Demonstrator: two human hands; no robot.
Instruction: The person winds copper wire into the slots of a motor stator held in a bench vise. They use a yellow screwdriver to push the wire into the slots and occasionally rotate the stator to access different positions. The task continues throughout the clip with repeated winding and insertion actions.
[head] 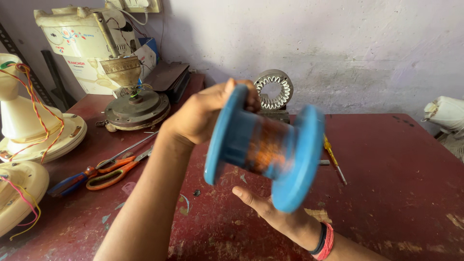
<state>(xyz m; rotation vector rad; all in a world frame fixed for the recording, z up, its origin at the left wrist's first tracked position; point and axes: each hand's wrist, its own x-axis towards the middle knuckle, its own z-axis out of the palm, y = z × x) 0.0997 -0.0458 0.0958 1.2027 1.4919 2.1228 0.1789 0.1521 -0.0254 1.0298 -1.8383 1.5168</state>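
Gripping one flange of a blue spool (pixel 263 147) from above, the left hand (pixel 205 113) has its fingers curled over the rim at about 11 o'clock of the spool. The right hand (pixel 270 208) sits beneath at about 6 o'clock, palm up and fingers extended, touching or nearly touching the lower flange; motion blur makes it hard to tell whether it truly bears weight. The spool is in the air above the dark red table (pixel 386 193), tilted, with a band of copper-coloured wire (pixel 263 152) round its core.

At 9 o'clock from the spool lie orange-handled scissors (pixel 116 174) and pliers with blue and orange grips (pixel 72 181), side by side. At 3 o'clock a yellow-handled screwdriver (pixel 333 159) rests on the table, partly hidden behind the far flange. At 12 o'clock a ring-shaped stator core (pixel 274 89) leans at the wall, and at 10 o'clock a round fan motor housing (pixel 137 108) stands well apart from the hands.

In my judgement the main risk is a slip: the left hand pinches only a thin rim and the right hand is open, so a quick turn could let the spool drop onto the table. Loose turns of wire could then spring off the core and tangle, or kink against the flange. A swing to the right could also knock the screwdriver.
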